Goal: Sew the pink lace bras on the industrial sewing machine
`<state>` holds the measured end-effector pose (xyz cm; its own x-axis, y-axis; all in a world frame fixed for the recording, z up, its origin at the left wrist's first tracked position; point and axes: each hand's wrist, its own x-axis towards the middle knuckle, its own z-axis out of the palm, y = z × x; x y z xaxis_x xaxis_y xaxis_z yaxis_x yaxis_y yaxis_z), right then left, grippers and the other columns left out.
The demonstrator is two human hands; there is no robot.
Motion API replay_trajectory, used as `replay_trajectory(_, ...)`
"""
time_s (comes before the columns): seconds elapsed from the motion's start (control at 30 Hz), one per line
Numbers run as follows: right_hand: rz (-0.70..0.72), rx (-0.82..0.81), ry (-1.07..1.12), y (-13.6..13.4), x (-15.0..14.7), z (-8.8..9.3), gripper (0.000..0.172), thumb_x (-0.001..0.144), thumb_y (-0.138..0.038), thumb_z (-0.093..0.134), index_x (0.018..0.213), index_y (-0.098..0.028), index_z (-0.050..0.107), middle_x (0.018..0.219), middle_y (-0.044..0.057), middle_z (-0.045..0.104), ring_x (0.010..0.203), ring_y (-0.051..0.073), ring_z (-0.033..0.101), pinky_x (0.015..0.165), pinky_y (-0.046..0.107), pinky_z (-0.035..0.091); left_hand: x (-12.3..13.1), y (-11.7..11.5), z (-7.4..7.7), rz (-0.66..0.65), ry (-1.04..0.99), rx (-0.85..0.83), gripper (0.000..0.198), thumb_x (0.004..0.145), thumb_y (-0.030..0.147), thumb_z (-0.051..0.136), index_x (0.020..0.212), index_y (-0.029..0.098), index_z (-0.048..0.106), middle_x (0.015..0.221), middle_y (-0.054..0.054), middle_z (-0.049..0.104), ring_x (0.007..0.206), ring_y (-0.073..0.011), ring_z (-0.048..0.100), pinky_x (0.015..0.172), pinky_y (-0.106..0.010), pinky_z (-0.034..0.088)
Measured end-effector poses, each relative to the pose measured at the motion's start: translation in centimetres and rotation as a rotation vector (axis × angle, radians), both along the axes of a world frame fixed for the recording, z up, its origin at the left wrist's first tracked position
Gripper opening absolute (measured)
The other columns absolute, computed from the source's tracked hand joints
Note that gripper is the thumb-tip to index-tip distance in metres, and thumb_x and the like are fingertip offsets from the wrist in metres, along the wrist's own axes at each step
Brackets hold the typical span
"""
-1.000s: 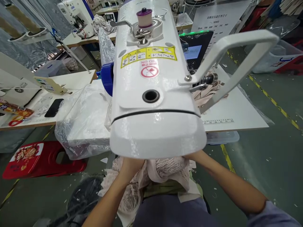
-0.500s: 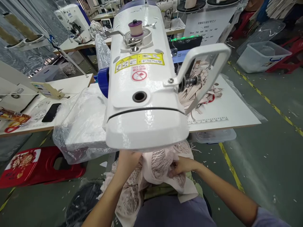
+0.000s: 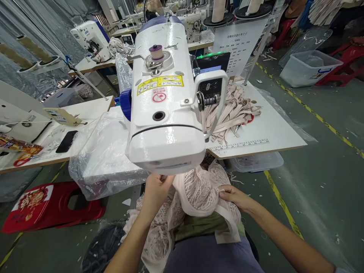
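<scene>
A pale pink lace bra lies across my lap, just below the head of a white sewing machine. My right hand pinches the edge of its cup on the right side, thumb on top. Close under the machine head, my left hand is closed with thumb against fingers at the bra's left part; its fingertips are partly hidden. More lace pieces hang down at the left of my lap. The needle area is out of sight behind the machine head.
Cut fabric strips are heaped on the table at right, behind a ruler. Clear plastic covers the table's left part. A phone lies further left, above a red stool. A clear bin stands on the floor.
My right hand has shifted right and its fingers now show on the cup's edge. The bra cup is spread more openly. The view has shifted, with the machine head appearing smaller.
</scene>
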<state>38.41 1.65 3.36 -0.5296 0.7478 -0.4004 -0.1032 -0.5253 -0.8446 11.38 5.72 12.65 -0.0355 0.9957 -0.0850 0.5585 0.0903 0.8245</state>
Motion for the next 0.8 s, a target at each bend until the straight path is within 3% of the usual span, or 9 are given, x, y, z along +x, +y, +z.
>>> replay_trajectory(0.1,-0.025,0.032,-0.036,-0.1,0.9,1.1,0.06,0.066,-0.075,0.073,0.077,-0.016,0.066,0.075,0.003,0.063,0.068,0.016,0.058,0.066,0.03,0.048,-0.4,-0.8,0.0,0.067,0.103,0.118,0.025,0.08,0.039,0.057,0.063,0.025,0.045,0.056,0.001,0.045,0.052,-0.0154,0.041,0.049,-0.027,0.03)
replay_trajectory(0.2,-0.004,0.168,-0.126,0.1,1.9,2.5,0.063,0.071,-0.08,0.064,0.073,-0.017,0.063,0.069,0.003,0.06,0.063,0.015,0.054,0.062,0.029,0.045,1.2,-3.0,1.2,0.104,0.224,0.445,0.012,0.088,0.035,0.052,0.085,0.025,0.057,0.077,-0.006,0.062,0.071,-0.0217,0.06,0.06,-0.029,0.045)
replay_trajectory(0.27,0.101,0.313,-0.15,0.2,2.2,4.0,0.064,0.078,-0.079,0.057,0.065,-0.017,0.059,0.06,0.0,0.054,0.055,0.013,0.047,0.057,0.027,0.04,3.2,-4.8,2.3,-0.049,0.23,0.73,0.013,0.091,0.031,0.049,0.098,0.026,0.058,0.087,-0.007,0.067,0.084,-0.0222,0.065,0.072,-0.031,0.05)
replay_trajectory(0.37,0.376,0.542,-0.119,0.0,1.4,7.2,0.058,0.092,-0.066,0.049,0.067,-0.016,0.063,0.059,0.0,0.054,0.055,0.012,0.047,0.058,0.026,0.039,6.0,-7.0,3.2,-0.48,0.215,0.964,0.031,0.092,0.033,0.053,0.121,0.022,0.054,0.108,-0.009,0.071,0.109,-0.0225,0.063,0.097,-0.034,0.047)
replay_trajectory(0.43,0.56,0.675,-0.122,-0.2,0.3,9.4,0.047,0.097,-0.053,0.048,0.076,-0.016,0.067,0.067,0.001,0.061,0.064,0.013,0.053,0.064,0.025,0.04,6.7,-7.5,2.8,-0.697,0.245,0.838,0.051,0.088,0.047,0.06,0.128,0.016,0.051,0.111,-0.012,0.071,0.111,-0.0255,0.063,0.102,-0.038,0.045)
replay_trajectory(0.47,0.622,0.733,-0.149,-0.3,-0.2,10.3,0.041,0.099,-0.046,0.048,0.08,-0.016,0.067,0.071,0.002,0.063,0.068,0.014,0.055,0.066,0.024,0.04,6.5,-7.5,2.4,-0.76,0.268,0.697,0.058,0.083,0.054,0.065,0.125,0.015,0.054,0.105,-0.012,0.072,0.103,-0.0262,0.066,0.097,-0.039,0.047)
replay_trajectory(0.53,0.658,0.819,-0.244,-0.2,-1.0,11.4,0.033,0.1,-0.037,0.046,0.082,-0.017,0.066,0.072,0.001,0.063,0.069,0.013,0.055,0.065,0.023,0.038,5.4,-7.0,1.4,-0.809,0.303,0.371,0.048,0.077,0.059,0.069,0.101,0.017,0.064,0.082,-0.005,0.071,0.076,-0.0212,0.065,0.074,-0.033,0.049)
replay_trajectory(0.63,0.551,0.86,-0.449,1.0,-1.5,11.4,0.025,0.098,-0.033,0.051,0.081,-0.018,0.063,0.068,-0.001,0.059,0.063,0.012,0.052,0.06,0.023,0.033,3.2,-5.4,0.7,-0.732,0.273,0.042,0.035,0.085,0.045,0.064,0.064,0.019,0.054,0.056,0.004,0.051,0.053,-0.0107,0.047,0.051,-0.025,0.03)
replay_trajectory(0.8,0.356,0.938,-0.572,4.3,-2.3,10.4,0.038,0.097,-0.038,0.052,0.065,-0.018,0.055,0.062,0.0,0.055,0.059,0.012,0.049,0.058,0.024,0.032,0.9,-2.3,1.7,-0.391,0.1,-0.163,0.039,0.086,0.045,0.061,0.06,0.018,0.051,0.053,0.005,0.042,0.051,-0.0092,0.037,0.049,-0.023,0.027)
